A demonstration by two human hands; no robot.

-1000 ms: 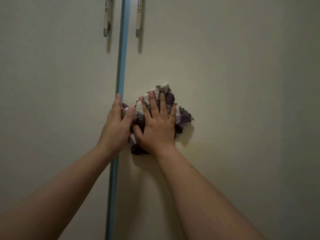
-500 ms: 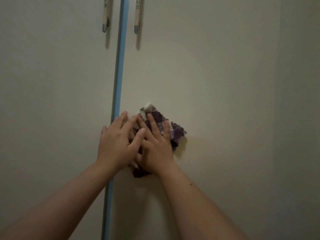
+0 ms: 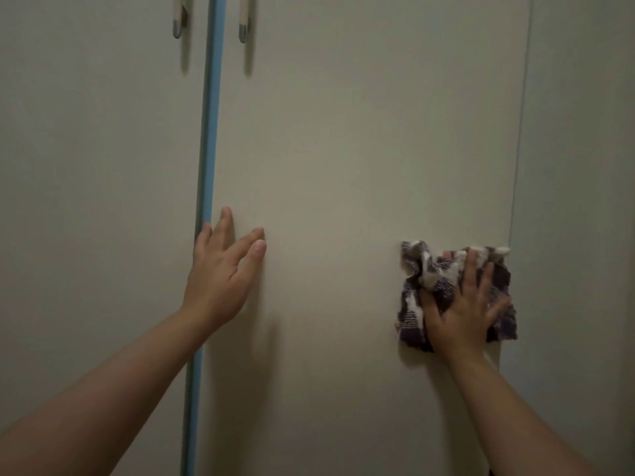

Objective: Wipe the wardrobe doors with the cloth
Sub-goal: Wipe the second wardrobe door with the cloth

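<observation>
Right grip (image 3: 460, 312) flat over cloth (image 3: 422, 273)

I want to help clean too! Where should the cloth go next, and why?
Probably slide it left, a little lower. The right hand presses the crumpled purple-and-white checked cloth at the right edge of the cream wardrobe door, so no door remains further right.

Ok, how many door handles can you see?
2: the left handle and the right handle, either side of the blue strip; the frame cuts off their tops.
</observation>
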